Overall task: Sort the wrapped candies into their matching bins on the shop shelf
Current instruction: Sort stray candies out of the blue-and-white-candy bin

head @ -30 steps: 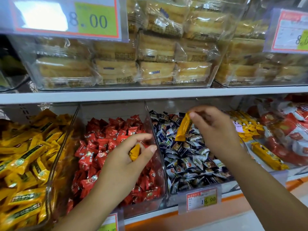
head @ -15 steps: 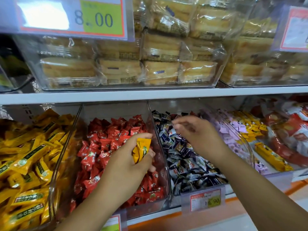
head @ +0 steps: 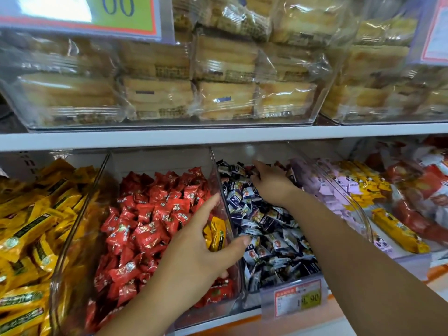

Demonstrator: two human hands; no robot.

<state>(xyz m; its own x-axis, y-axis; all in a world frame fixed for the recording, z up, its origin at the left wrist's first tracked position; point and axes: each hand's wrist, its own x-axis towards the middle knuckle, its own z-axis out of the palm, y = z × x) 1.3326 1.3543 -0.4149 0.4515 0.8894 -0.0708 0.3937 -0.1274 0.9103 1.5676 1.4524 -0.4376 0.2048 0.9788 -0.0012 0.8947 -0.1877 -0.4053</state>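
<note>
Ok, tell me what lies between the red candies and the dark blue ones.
A clear bin wall, in the head view; the left hand, holding yellow candies, straddles it.

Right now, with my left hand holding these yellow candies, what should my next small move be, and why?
Probably carry your left hand across to the yellow candy bin at far left and let go there. It grips yellow candies above the red candy bin, where they do not belong, and their wrappers seem to match that far-left bin's.
</note>
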